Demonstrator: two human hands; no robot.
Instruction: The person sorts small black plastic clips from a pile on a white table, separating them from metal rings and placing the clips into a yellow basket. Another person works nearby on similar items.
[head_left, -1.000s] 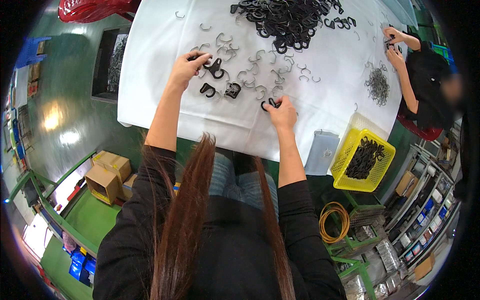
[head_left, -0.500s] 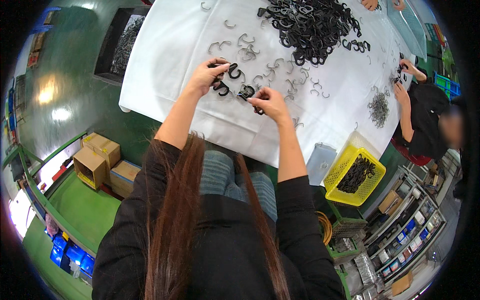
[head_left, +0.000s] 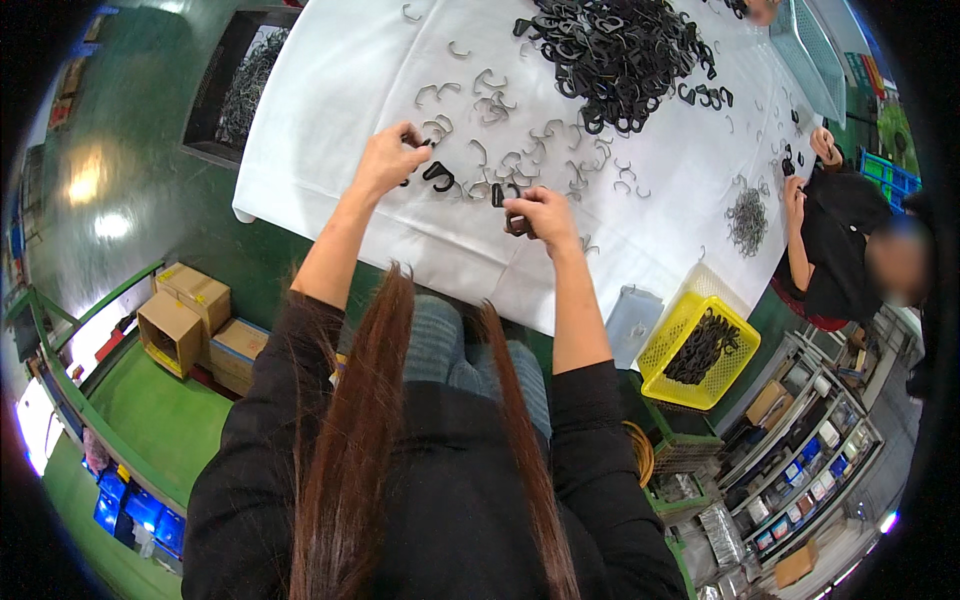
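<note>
Right hand (head_left: 541, 213) pinched shut on a black hook (head_left: 517, 226) at the table's (head_left: 330, 100) near edge, left (head_left: 388, 160) curled by another (hold unclear): easily fumbled off onto the floor.

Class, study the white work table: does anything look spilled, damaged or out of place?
Nothing stands out. Black hooks sit heaped at the far side, grey clips lie scattered on the white table, and the left hand and right hand each pinch a small part.
</note>
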